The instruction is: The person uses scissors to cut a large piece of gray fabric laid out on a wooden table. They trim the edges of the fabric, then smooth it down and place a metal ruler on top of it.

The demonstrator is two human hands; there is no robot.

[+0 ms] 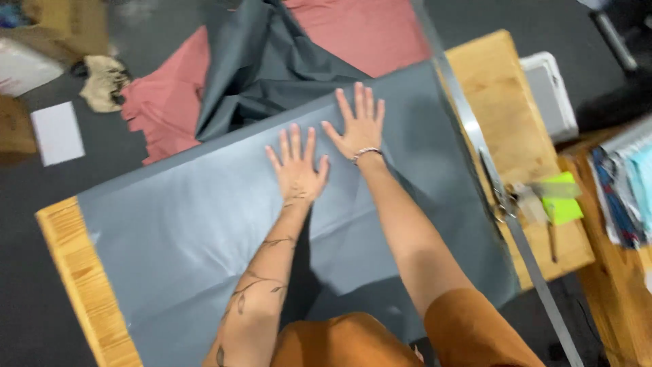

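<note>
A large sheet of grey fabric (pixel 204 224) lies spread flat over a wooden table (pixel 75 272). My left hand (pixel 297 166) rests palm down on it, fingers spread. Just to its right and slightly farther away, my right hand (pixel 358 126), with a bracelet at the wrist, also presses flat near the fabric's far edge. Neither hand holds anything. Beyond the far edge the grey fabric (pixel 265 64) hangs off the table in loose folds.
A long metal ruler (pixel 489 183) runs along the fabric's right edge. Scissors (pixel 499 187) and a green pad (pixel 560 197) lie on the bare wood to the right. Pink cloth (pixel 170 95) lies on the dark floor beyond; a white paper (pixel 58 132) at left.
</note>
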